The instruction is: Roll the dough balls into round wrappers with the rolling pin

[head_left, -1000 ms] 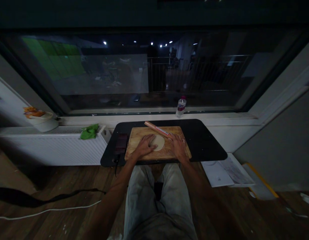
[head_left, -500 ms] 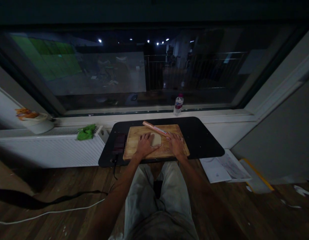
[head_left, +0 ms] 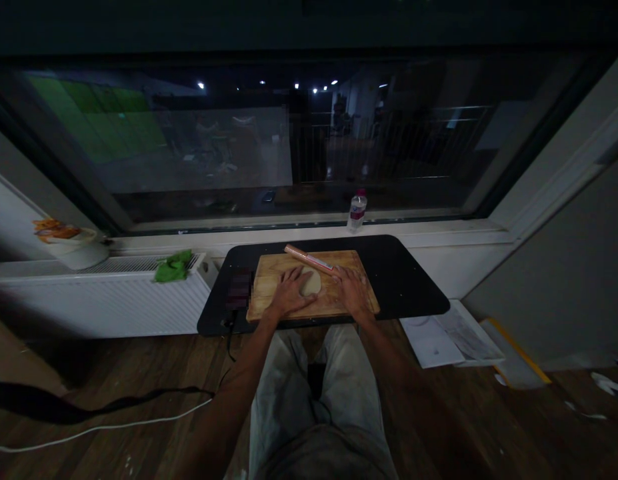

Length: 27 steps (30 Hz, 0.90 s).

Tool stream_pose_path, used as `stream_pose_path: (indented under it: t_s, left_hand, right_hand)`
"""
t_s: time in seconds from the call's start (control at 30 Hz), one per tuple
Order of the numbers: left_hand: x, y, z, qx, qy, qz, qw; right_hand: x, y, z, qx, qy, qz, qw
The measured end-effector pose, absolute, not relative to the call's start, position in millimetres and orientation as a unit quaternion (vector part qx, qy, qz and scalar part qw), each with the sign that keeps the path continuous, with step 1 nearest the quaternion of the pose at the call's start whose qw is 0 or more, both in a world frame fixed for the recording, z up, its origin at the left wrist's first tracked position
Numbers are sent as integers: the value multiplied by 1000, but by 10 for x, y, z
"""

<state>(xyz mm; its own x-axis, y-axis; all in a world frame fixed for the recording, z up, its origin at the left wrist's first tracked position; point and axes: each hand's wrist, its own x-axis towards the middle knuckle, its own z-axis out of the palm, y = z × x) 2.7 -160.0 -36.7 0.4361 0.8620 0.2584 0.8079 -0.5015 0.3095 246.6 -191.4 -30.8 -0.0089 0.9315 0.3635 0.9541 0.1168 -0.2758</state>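
A pale, flattened round of dough (head_left: 311,283) lies on a wooden cutting board (head_left: 269,267). My left hand (head_left: 290,292) is at the dough's left side, its fingers along the far edge and its thumb along the near edge, holding it. My right hand (head_left: 352,288) is at the board's right side, closed over the near end of a wooden rolling pin (head_left: 309,258). The pin slants away to the far left, behind the dough, with a pale label along it. Its right end is hidden under my fingers.
The board sits on a black tabletop (head_left: 409,283) before a window. A water bottle (head_left: 357,211) stands on the sill. A dark blurred patch (head_left: 239,290) with a cable is left of the board. A green cloth (head_left: 173,265) and white pot (head_left: 81,250) rest on the radiator (head_left: 113,303).
The dough has shifted slightly and shows rounder beside my left hand, whose fingers and thumb have moved a little around it. The rolling pin and my right hand stay nearly in place.
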Motion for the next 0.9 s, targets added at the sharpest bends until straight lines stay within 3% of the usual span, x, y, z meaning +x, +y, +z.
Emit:
stream_pose_path:
  t_s: [0.43, 0.9]
  left_hand:
    - [126, -1702, -318, 803, 561, 203, 4]
    - [44, -1645, -301, 828, 532, 166, 62]
  right_hand:
    - [2467, -1913, -327, -665, -709, -27, 232]
    - [2463, -1895, -341, -663, -710, -6, 238]
